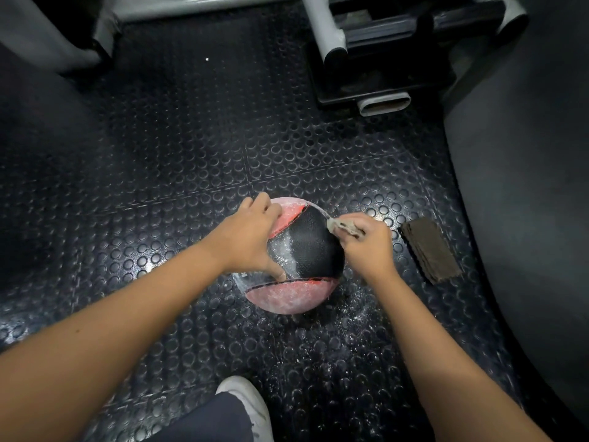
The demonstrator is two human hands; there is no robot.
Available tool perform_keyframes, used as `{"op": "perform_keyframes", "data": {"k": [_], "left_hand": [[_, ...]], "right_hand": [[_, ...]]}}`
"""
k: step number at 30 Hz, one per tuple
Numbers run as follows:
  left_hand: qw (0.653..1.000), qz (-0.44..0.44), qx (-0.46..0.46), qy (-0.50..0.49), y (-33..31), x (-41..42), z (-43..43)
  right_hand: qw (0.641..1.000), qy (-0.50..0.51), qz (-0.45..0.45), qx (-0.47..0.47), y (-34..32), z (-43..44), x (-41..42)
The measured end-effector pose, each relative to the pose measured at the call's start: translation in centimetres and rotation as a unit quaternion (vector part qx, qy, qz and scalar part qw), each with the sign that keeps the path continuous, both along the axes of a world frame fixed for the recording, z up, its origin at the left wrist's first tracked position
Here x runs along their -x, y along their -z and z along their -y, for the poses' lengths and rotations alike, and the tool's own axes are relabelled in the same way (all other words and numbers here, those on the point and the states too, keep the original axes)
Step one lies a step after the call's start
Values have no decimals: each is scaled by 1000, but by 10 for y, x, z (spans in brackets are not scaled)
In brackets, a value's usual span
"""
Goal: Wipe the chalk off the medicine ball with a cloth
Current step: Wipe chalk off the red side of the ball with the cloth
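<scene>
Medicine ball (pixel 296 260): black panel (pixel 315 247) mostly clean, pink panels (pixel 287 296) chalky, approx half done.
L hand (pixel 251 237): spread, steadying ball.
R hand (pixel 366 244): grips cloth (pixel 342 225).

The left grip (pixel 251 237) is covering the upper-left panel of the medicine ball (pixel 309 250), with its fingertips lying out of sight over the far curve. The right grip (pixel 366 244) is blocking the ball's right flank and swallowing most of the cloth (pixel 342 225); only a crumpled pale tuft is poking out. The ball's underside is hiding against the floor (pixel 191 154). Both forearms are running off the left and bottom edges. A dark trouser leg (pixel 207 422) is covering part of the white shoe (pixel 243 398), and the bottom edge is cutting both off. The top edge is slicing through the grey machine frame (pixel 320 27). The brown block (pixel 428 250) is giving nothing nameable away, and a white speck (pixel 207 59) is showing too small to tell.
</scene>
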State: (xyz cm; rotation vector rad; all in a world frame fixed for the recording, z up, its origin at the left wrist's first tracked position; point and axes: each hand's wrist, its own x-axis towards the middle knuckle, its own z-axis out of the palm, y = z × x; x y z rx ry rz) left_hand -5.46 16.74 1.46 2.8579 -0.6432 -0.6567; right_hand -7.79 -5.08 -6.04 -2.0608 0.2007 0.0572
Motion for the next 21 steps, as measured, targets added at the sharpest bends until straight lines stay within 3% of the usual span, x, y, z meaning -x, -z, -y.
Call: {"op": "perform_keyframes", "data": {"k": [4,10,15,21], "left_hand": [[1000,13,-13,16,2,4,6],[1000,4,-11,-2,0,-2,2],[1000,13,-11,9,1,1,9],[1000,2,-11,-4,-1,-2,2]], "right_hand": [[997,40,-66,28,14,7,-16],[1000,1,2,-15,-5,-10,-12],[994,60,-86,-35,11,12,4],[998,14,-33,-46,-9,-7,-2]]}}
